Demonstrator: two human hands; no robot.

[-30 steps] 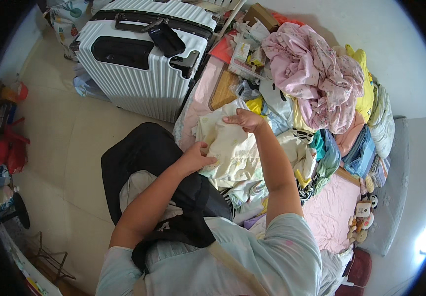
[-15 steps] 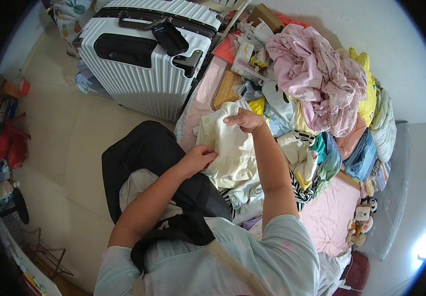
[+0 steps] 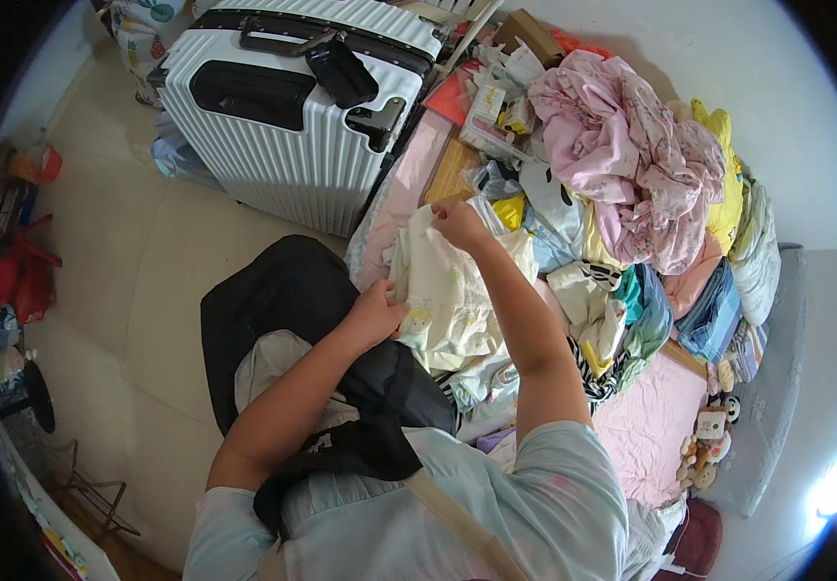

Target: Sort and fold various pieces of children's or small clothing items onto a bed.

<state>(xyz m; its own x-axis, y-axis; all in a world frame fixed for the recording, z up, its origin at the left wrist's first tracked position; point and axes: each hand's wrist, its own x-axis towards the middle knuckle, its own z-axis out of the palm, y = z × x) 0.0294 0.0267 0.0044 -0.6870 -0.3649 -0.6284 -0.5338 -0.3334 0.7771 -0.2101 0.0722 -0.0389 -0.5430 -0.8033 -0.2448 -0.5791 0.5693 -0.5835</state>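
A cream garment (image 3: 452, 276) with faint prints lies spread over the bed's near edge, partly folded. My right hand (image 3: 461, 226) is closed on its far edge. My left hand (image 3: 377, 315) pinches its left edge; the fingertips are partly hidden by the hand itself. Beneath and nearer to me lie pale green and white clothes (image 3: 481, 376). A large black bag (image 3: 273, 281) bulges beside my left forearm, with a beige cloth (image 3: 278, 368) on it.
A silver ribbed suitcase (image 3: 283, 160) stands beyond the bag. Right of my hands, folded clothes (image 3: 588, 300) and a heaped pink quilt (image 3: 622, 145) cover the bed. Against the wall sit soft toys (image 3: 704, 450). A red stool (image 3: 21, 271) is at far left.
My right hand has shifted left along the garment's far edge, and my left hand slightly left and up. The garment has been drawn left, showing more of its print.
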